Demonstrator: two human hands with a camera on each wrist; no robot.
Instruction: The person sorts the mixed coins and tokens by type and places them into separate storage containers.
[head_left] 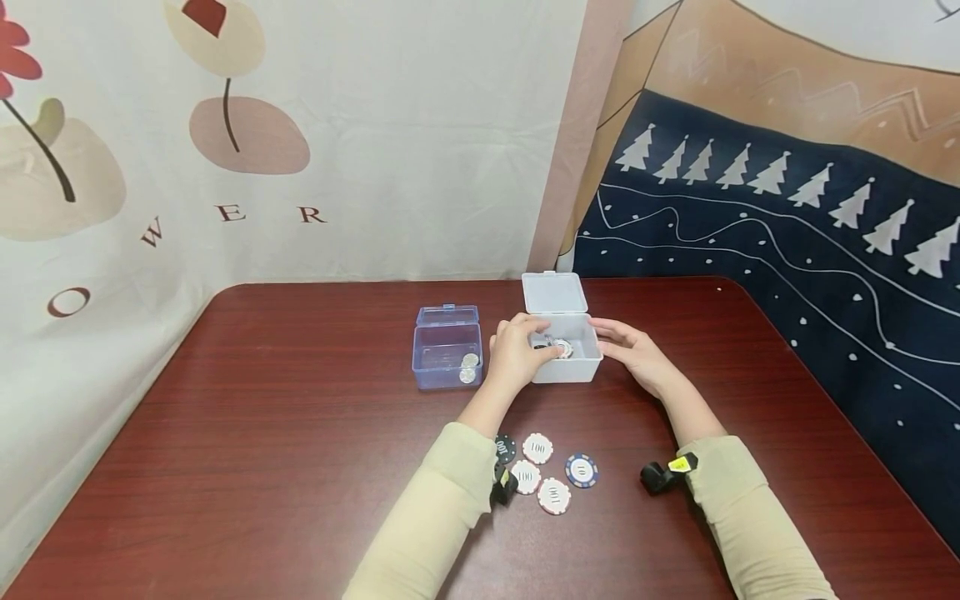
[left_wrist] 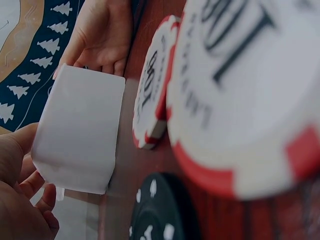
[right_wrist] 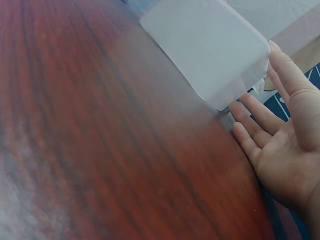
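A white plastic box (head_left: 566, 372) stands on the table with its lid (head_left: 555, 293) raised at the back. Several poker chips (head_left: 564, 348) lie inside it, partly covered by my left hand (head_left: 513, 348). That hand reaches over the box's left side, thumb and forefinger above the opening; whether it pinches a chip is hidden. In the left wrist view its other fingers (left_wrist: 46, 200) curl beside the box's outer wall. On the right, my right hand (head_left: 628, 350) has its fingers extended along the box's side, the thumb touching near the rim corner.
A blue see-through box (head_left: 447, 380) with its lid raised stands left of the white one, holding silvery round pieces (head_left: 468, 367). Nearer me lie several loose chips: white (head_left: 554, 496), blue (head_left: 582, 471) and black (head_left: 506, 448). A patterned cloth (head_left: 750, 217) hangs behind the table.
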